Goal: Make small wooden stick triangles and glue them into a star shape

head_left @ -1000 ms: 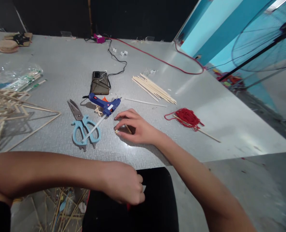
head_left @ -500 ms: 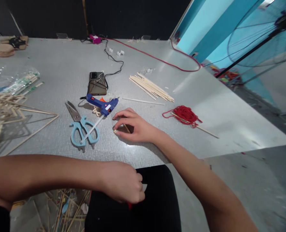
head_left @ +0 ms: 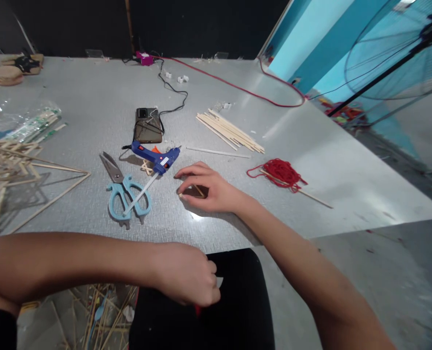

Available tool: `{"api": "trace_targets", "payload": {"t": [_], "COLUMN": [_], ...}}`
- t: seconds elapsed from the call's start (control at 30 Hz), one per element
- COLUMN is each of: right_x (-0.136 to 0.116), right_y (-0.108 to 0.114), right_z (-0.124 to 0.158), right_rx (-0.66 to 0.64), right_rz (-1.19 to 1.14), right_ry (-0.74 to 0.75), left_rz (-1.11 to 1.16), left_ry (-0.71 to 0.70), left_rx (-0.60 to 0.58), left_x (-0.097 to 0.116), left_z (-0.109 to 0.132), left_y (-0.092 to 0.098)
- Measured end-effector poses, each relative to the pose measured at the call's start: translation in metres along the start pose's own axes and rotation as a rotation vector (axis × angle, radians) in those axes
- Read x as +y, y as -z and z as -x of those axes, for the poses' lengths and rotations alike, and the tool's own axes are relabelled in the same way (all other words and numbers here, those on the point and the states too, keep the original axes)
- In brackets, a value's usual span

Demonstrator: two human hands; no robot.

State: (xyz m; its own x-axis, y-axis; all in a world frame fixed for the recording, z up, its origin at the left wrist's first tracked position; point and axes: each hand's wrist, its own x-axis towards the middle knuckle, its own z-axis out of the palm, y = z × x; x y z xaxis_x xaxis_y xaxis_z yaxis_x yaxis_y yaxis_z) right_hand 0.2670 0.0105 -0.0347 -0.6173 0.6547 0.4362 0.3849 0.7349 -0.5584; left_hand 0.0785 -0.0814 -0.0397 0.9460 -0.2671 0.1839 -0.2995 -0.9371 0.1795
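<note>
Right hand rested on the grey table, fingers curled down and closed lightly on a short stick lying flat beneath the palm, its pale end showing by the thumb. Left hand sat below the table edge over the lap, closed in a fist on a pale scrap; what else it held could not be told. In my judgement the stick wanted a firm pinch near its middle, kept flat so it would not roll. Glue gun lay just left of the right hand's fingertips, nozzle end near, a burn and snag risk; scissors lay beside it under a thin stick. Red yarn and the stick bundle lay well apart.
</note>
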Motion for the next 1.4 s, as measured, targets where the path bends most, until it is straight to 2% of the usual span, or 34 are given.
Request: {"api": "trace_targets", "payload": {"t": [0.23, 0.47, 0.77, 0.93, 1.03, 1.27, 1.33, 1.4], "right_x": [-0.003, -0.009, -0.009, -0.002, 0.006, 0.01, 0.008, 0.007], "right_y": [0.007, 0.027, 0.023, 0.016, 0.012, 0.013, 0.014, 0.014], "right_z": [0.002, 0.006, 0.007, 0.006, 0.002, -0.003, -0.004, -0.005], "right_rx": [-0.002, -0.037, -0.036, 0.054, 0.107, 0.061, 0.048, 0.064], "right_rz": [0.004, 0.077, 0.038, -0.058, -0.111, 0.052, 0.021, 0.003], "right_ry": [0.008, -0.073, -0.114, -0.16, -0.197, -0.206, -0.261, -0.307], "left_rz": [0.006, 0.019, -0.004, -0.018, -0.03, -0.092, -0.124, -0.147], "left_ry": [-0.009, -0.018, -0.021, -0.05, -0.075, -0.132, -0.127, -0.14], "left_rx": [-0.029, -0.041, -0.098, -0.049, -0.058, -0.052, -0.009, 0.096], "left_x": [-0.001, -0.001, -0.003, -0.004, -0.005, -0.009, -0.007, -0.003], "left_z": [-0.001, -0.001, -0.001, 0.0, 0.002, 0.0, 0.0, 0.005], "left_y": [0.003, 0.002, 0.011, 0.01, 0.011, 0.01, 0.009, 0.012]}}
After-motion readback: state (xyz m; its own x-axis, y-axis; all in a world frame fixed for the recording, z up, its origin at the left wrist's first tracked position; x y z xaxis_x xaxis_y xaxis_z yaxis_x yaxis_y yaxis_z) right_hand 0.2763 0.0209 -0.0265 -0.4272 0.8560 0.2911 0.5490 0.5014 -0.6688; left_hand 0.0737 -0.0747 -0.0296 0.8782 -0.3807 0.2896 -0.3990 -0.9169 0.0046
